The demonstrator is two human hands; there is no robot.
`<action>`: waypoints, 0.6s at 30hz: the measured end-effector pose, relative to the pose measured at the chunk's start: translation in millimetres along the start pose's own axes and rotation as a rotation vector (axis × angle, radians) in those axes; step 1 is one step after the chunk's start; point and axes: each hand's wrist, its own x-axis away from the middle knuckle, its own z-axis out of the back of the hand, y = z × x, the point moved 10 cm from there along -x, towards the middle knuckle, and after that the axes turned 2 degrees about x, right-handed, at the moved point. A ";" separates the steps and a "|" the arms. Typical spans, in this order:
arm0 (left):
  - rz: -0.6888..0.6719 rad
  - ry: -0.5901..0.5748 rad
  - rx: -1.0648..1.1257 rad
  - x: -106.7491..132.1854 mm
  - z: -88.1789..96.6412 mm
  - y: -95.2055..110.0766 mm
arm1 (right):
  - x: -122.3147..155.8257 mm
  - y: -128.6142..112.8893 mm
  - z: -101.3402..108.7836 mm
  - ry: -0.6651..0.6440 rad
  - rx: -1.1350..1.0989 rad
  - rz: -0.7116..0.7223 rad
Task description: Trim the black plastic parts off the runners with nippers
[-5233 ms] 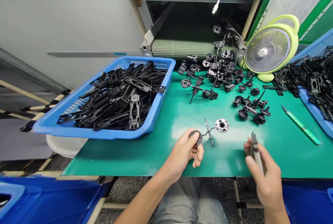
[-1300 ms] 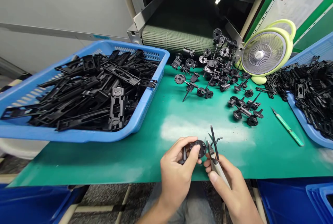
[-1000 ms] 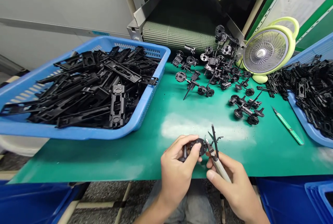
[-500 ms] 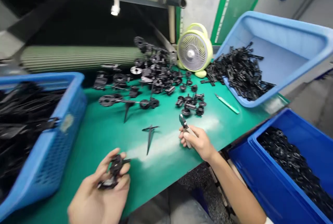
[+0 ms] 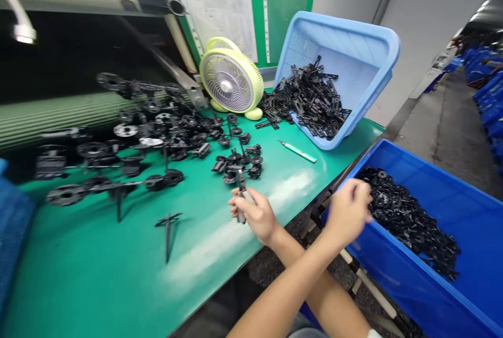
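Holding the left hand [image 5: 348, 215] low over the blue plastic bin [image 5: 473, 254], just beside the heap of black moulded discs [image 5: 404, 222] lying inside it; fingers bunched downward and slightly blurred, so not able to tell whether open, closed or gripping a disc. Gripping flush cutters [image 5: 240, 196] in the closed right hand [image 5: 251, 215], tips pointing up past the thumb, above the green mat [image 5: 86, 280] left of the bin. Forearms crossing low in view. Showing a black T-shaped sprue runner [image 5: 168, 228] lying alone on the mat well left of the bin, and a cluster of black moulded parts on runners [image 5: 236, 162] nearer the bin, just beyond the cutters. Noting a light-blue basket [image 5: 346, 50] tilted and holding black moulded strips behind the bin, with a green craft knife [image 5: 298, 152] lying between them. Judging a low release over the bin best for stopping discs from bouncing out, and cutter tips held clear of the crossing forearm safest.
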 end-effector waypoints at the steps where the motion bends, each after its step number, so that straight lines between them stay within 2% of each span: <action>1: -0.049 -0.089 -0.182 -12.0 -21.5 3.8 | 2.0 0.4 1.3 0.007 -0.006 0.003; 2: -0.098 -0.117 -0.363 -17.8 -30.5 8.3 | 4.5 0.8 2.8 0.018 -0.012 0.007; 3: -0.157 -0.112 -0.522 -16.9 -29.6 14.9 | 7.3 1.0 4.4 0.028 -0.018 0.010; 4: -0.224 -0.071 -0.641 -9.1 -19.3 23.7 | 10.0 0.9 5.9 0.038 -0.024 0.013; 5: -0.299 0.004 -0.715 5.6 -0.5 34.5 | 12.4 0.4 7.5 0.047 -0.030 0.016; 7: -0.461 0.237 -0.773 52.8 56.2 56.8 | 15.9 -0.8 9.9 0.054 -0.039 0.013; 9: -0.541 0.575 -0.822 112.1 130.3 68.3 | 17.9 -1.4 10.7 0.041 -0.044 -0.001; 10: -0.508 0.771 -0.876 141.0 169.5 67.7 | 18.9 -1.3 10.7 0.029 -0.047 -0.008; 11: -0.415 0.953 -0.947 165.8 206.6 63.0 | 20.2 -0.9 10.9 0.016 -0.051 -0.011; 12: -0.268 1.092 -1.017 184.7 240.0 54.6 | 22.1 -0.3 12.5 0.011 -0.049 -0.010; 13: -0.083 1.160 -1.083 196.2 268.4 43.4 | 24.4 0.8 15.9 0.014 -0.032 -0.007; 14: 0.098 1.155 -1.131 201.1 290.8 30.7 | 26.8 2.3 22.2 0.033 -0.009 -0.003; 15: 0.243 1.098 -1.156 201.2 306.4 18.4 | 28.8 5.0 28.6 0.040 0.020 -0.006; 16: 0.337 1.016 -1.162 198.9 315.6 8.3 | 29.6 7.5 35.6 0.042 0.051 -0.006; 18: 0.388 0.890 -1.154 197.3 319.4 -0.9 | 26.2 8.5 50.6 0.041 0.160 0.032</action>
